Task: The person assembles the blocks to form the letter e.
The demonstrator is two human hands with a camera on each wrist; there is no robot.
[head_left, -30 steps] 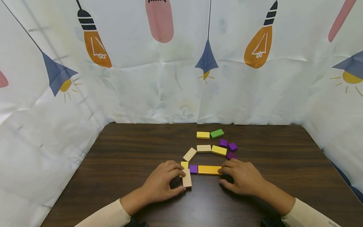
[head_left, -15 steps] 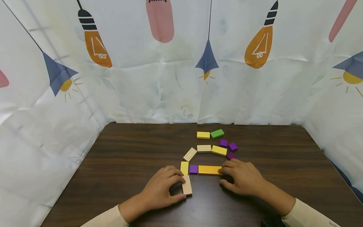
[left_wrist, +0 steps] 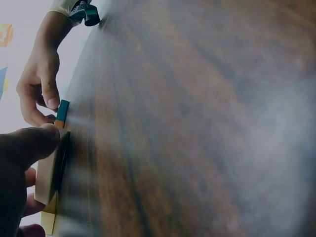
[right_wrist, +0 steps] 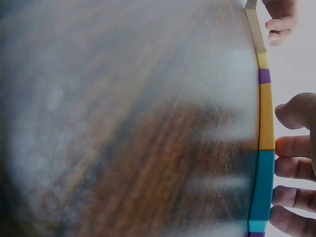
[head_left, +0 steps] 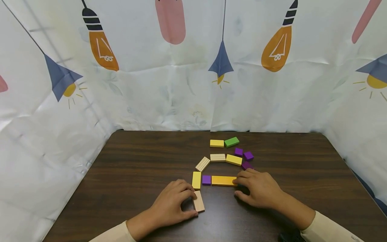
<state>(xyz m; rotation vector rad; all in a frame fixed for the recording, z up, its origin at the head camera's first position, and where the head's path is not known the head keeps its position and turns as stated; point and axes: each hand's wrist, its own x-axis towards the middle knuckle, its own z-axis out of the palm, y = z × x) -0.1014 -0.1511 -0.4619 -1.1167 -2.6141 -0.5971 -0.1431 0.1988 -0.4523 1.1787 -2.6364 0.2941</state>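
My left hand [head_left: 175, 203] pinches a plain wooden block [head_left: 198, 201] between thumb and fingers. Its far end lies at the near end of a yellow block [head_left: 196, 180]; a thin, tilted side shows in the left wrist view. Loosely bent, my right hand [head_left: 258, 188] touches the right end of an orange block [head_left: 223, 180] with a fingertip. A teal block [right_wrist: 261, 187], hidden under that hand from the head, adjoins the orange one in the right wrist view, fingertips along its far side. A purple cube [head_left: 207, 180] sits between the yellow and orange blocks.
An arc of blocks curves behind the hands: two striped wooden blocks [head_left: 217, 158], a yellow block [head_left: 234, 160] and a purple block [head_left: 247, 165]. Two purple cubes [head_left: 248, 156], another yellow block [head_left: 216, 143] and a green block [head_left: 231, 142] lie farther back on the dark table [head_left: 145, 154].
My left hand has drawn the plain wooden block toward me, from overlapping the yellow block to just past its near end. The right hand has stayed in place.
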